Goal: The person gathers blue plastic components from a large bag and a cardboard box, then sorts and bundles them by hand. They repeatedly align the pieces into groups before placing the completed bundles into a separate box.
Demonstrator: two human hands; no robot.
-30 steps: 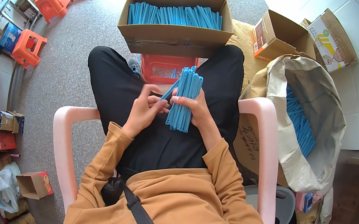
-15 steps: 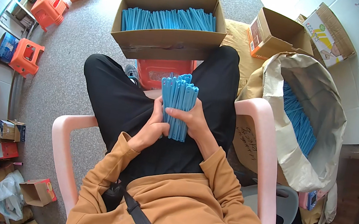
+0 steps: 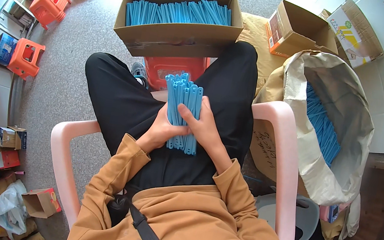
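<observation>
Above my lap I hold a thick bundle of blue plastic sticks (image 3: 183,99) upright, their ends uneven at the top. My left hand (image 3: 164,128) wraps the bundle's lower left side, its thumb lying across the front. On the other side my right hand (image 3: 205,125) is closed around the sticks, thumb pressed on their front higher up. The fingers behind the bundle are hidden. Beyond my knees a cardboard box (image 3: 175,42) rests on a red plastic stool (image 3: 159,69). Many similar blue sticks (image 3: 180,14) lie in that box, packed side by side.
At my right a large pale sack (image 3: 313,177) stands open with loose blue sticks (image 3: 322,125) inside. An open carton (image 3: 300,31) is beyond it. Pink chair arms (image 3: 284,151) flank me. Orange stools (image 3: 27,59) and shelving line the left; boxes and a plastic bag (image 3: 13,209) lie lower left.
My left thumb has moved up across the bundle's front, and the right hand has shifted on the sticks. The bundle now leans slightly left, its top ends more uneven.
</observation>
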